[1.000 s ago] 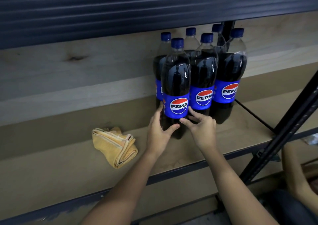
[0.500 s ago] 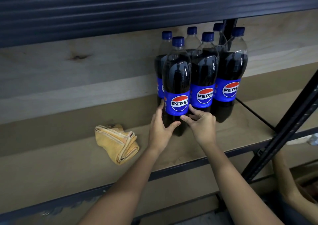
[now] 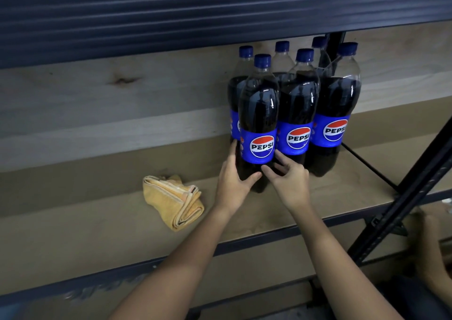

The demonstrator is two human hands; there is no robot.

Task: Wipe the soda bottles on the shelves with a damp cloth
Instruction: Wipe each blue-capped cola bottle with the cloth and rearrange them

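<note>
Several Pepsi bottles with blue caps and blue labels stand clustered on the wooden shelf (image 3: 342,192). The front bottle (image 3: 259,114) stands nearest the shelf edge. My left hand (image 3: 233,180) wraps the lower left side of that bottle, thumb across its front. My right hand (image 3: 288,180) touches its lower right side with fingers spread. A folded yellow cloth (image 3: 175,201) lies on the shelf to the left of my hands, untouched.
A dark metal beam (image 3: 220,14) of the upper shelf runs overhead just above the caps. A black diagonal brace (image 3: 411,197) and upright stand at the right. A wooden back wall (image 3: 97,99) closes the shelf. Part of my leg shows at bottom right.
Both hands stay on the front bottle's base. The bottle has shifted only slightly; the view has drifted a little. The cloth has not moved.
</note>
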